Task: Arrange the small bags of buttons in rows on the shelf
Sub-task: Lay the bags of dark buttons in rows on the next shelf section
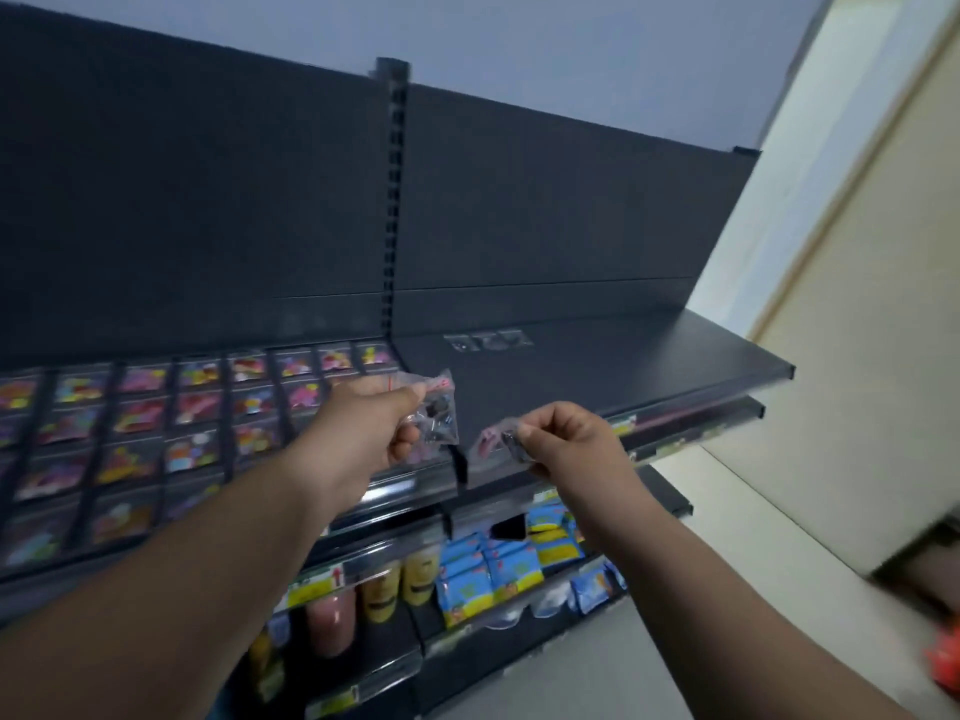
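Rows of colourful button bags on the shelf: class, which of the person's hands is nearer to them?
Left. The left hand, pinching a clear bag, is at the right edge of the rows; the right hand holds a second bag farther right.

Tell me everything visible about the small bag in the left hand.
The small bag is clear crinkled plastic with a red strip near its top and dark buttons inside. It hangs roughly upright, pinched at its left edge by the left hand, held above the dark shelf, apart from the second bag in the right hand. Blur hides finer detail.
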